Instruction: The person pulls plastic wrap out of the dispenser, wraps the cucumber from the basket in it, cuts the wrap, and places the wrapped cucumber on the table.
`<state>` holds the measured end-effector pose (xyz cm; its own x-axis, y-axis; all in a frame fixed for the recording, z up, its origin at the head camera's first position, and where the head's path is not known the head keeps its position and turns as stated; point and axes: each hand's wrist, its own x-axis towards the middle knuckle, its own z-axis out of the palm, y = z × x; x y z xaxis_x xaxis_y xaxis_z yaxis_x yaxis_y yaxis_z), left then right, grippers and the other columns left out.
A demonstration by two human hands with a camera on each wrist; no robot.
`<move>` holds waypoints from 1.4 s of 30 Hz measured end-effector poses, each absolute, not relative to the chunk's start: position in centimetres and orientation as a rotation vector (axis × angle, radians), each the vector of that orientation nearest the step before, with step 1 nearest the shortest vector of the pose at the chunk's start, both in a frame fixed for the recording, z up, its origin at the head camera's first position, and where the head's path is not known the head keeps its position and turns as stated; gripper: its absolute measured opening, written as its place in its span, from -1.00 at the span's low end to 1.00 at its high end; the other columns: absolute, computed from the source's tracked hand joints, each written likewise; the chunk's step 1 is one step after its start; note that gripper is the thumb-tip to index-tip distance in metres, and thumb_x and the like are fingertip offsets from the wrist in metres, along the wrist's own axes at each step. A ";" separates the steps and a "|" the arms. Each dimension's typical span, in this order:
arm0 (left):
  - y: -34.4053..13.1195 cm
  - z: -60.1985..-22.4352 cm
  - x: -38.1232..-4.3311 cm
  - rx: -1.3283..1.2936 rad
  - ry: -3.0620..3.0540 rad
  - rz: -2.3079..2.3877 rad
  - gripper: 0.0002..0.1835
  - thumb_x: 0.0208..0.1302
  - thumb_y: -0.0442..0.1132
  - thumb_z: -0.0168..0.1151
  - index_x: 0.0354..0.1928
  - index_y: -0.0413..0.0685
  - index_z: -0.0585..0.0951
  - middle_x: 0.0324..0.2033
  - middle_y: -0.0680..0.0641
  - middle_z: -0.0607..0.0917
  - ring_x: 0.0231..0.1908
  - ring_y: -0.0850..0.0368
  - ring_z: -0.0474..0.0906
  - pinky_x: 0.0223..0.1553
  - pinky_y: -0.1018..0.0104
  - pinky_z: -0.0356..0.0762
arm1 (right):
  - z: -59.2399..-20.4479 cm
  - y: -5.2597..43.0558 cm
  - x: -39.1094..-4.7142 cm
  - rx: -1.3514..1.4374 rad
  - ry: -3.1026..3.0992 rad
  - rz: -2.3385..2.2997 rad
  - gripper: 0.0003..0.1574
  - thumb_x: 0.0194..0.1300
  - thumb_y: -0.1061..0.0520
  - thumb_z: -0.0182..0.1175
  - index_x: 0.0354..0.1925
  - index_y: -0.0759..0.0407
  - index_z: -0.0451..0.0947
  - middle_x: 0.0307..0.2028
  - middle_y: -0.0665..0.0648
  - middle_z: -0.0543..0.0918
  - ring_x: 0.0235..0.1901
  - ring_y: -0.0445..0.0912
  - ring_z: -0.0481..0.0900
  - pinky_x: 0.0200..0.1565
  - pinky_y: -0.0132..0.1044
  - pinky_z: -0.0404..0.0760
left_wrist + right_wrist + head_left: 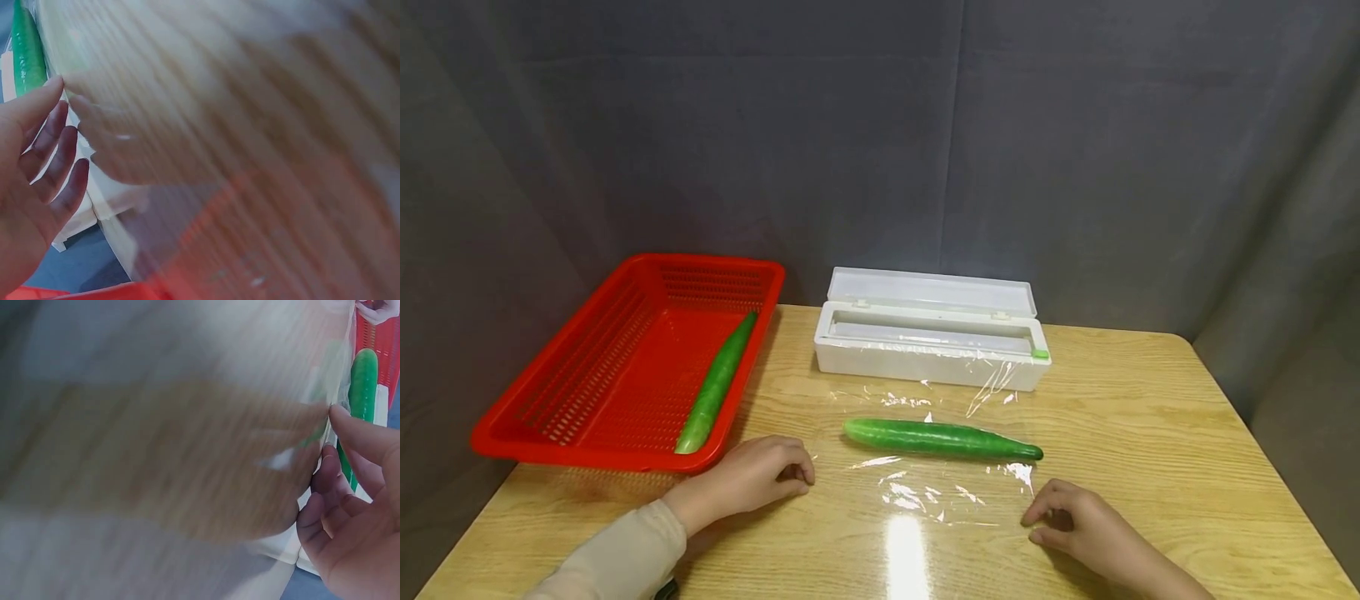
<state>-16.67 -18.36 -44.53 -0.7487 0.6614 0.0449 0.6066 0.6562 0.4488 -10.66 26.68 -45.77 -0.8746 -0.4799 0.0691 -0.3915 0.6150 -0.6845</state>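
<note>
A sheet of clear plastic wrap (pixel 906 496) stretches from the white dispenser (pixel 925 363) over the table toward me, showing as glints. Within its span lies a green cucumber (pixel 943 439), lengthwise from left to right. At the wrap's near left corner my left hand (pixel 760 473) pinches with thumb and forefinger; its other fingers (pixel 74 181) are loosely bent in the left wrist view. My right hand (pixel 1078 525) pinches the near right corner, low over the wood. In the right wrist view its thumb (pixel 356 428) meets the wrap's edge, with the cucumber (pixel 364 387) beyond.
To the left stands a red plastic basket (pixel 647 457) with another cucumber (pixel 718 383) along its right side. The dispenser's lid (pixel 932 290) is raised at the back. Grey cloth (pixel 880 150) hangs behind the wooden table (pixel 1150 433).
</note>
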 end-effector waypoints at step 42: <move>-15.4 -43.1 -17.2 0.596 2.984 0.974 -0.91 0.30 -0.19 0.35 -0.29 0.20 0.61 -0.42 0.26 0.59 -0.35 0.30 0.51 -0.32 0.33 0.49 | -42.4 26.7 -13.4 -0.388 3.024 -1.209 -0.90 0.33 0.22 0.28 -0.22 0.05 0.71 -0.28 -0.03 0.73 -0.39 -0.23 0.51 -0.35 -0.35 0.50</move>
